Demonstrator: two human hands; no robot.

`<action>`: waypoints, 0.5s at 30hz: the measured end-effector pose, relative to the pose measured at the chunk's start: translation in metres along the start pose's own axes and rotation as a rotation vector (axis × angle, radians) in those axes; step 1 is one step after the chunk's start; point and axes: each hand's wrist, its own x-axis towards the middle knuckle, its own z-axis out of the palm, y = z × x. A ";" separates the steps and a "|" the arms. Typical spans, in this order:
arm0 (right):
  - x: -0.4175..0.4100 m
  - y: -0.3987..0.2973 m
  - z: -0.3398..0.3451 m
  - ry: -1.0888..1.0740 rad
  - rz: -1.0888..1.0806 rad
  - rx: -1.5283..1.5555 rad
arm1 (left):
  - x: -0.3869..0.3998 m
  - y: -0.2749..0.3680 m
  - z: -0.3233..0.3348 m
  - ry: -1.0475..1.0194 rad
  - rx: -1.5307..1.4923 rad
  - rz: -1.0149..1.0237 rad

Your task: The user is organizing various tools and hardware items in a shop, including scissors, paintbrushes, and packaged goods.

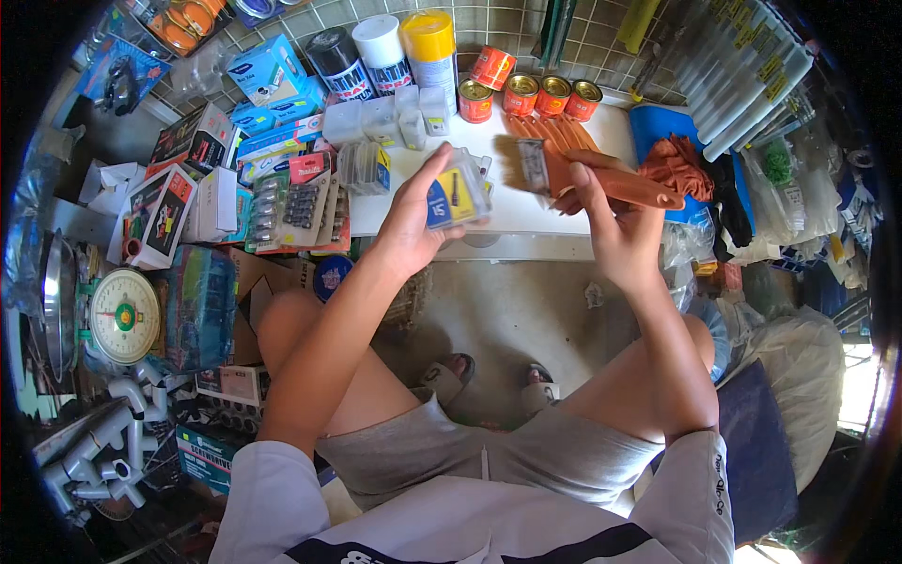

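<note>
My left hand (416, 218) holds a small clear plastic case (459, 189) with a blue and yellow label, above the front of the white shelf (416, 224). In my right hand (624, 229) is a paintbrush (609, 182) with an orange handle, its pale bristles pointing left and slightly blurred. Behind it on the shelf lie several more orange brush handles (546, 128), partly hidden by the brush I hold. Similar clear cases (364, 168) stand to the left of my left hand, with empty-looking clear plastic boxes (380, 120) behind them.
Spray cans (430, 53) and small orange tins (521, 95) line the shelf's back, against a wire grid. Carded hardware (303, 211) and boxes (158, 211) crowd the left, near a dial scale (125, 316). A blue tray (652, 134) with an orange cloth (676, 169) is at right.
</note>
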 end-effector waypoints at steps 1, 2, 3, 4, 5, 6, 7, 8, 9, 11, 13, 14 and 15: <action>-0.001 -0.004 0.005 -0.032 0.067 0.175 | 0.011 -0.002 -0.024 -0.401 -0.287 -0.130; -0.006 -0.008 0.011 -0.076 0.082 0.328 | 0.019 -0.005 -0.035 -0.814 -0.577 -0.270; -0.013 -0.008 0.012 -0.100 0.142 0.385 | 0.015 -0.007 -0.020 -0.824 -0.581 -0.281; -0.020 -0.007 0.018 -0.098 0.190 0.486 | 0.001 -0.007 0.005 -0.570 -0.499 -0.216; -0.026 -0.009 0.027 -0.128 0.240 0.558 | -0.009 -0.005 0.016 -0.307 -0.405 -0.139; -0.028 -0.010 0.033 -0.129 0.248 0.565 | -0.008 -0.004 0.015 -0.361 -0.408 -0.124; -0.030 -0.009 0.036 -0.130 0.256 0.572 | -0.009 -0.005 0.015 -0.362 -0.404 -0.126; -0.029 -0.007 0.037 -0.121 0.231 0.539 | -0.011 -0.007 0.017 -0.288 -0.432 -0.140; -0.026 -0.003 0.035 -0.118 0.229 0.540 | -0.015 -0.006 0.022 -0.213 -0.460 -0.151; -0.017 0.006 0.026 -0.091 0.217 0.347 | -0.008 -0.008 0.005 -0.551 -0.545 -0.246; -0.014 0.009 0.023 -0.095 0.218 0.354 | -0.009 -0.009 0.005 -0.695 -0.530 -0.311; -0.016 0.005 0.024 -0.092 0.158 0.278 | -0.007 -0.012 0.003 -0.716 -0.615 -0.347; -0.018 0.002 0.024 -0.090 0.098 0.201 | -0.006 -0.014 0.005 -0.716 -0.616 -0.348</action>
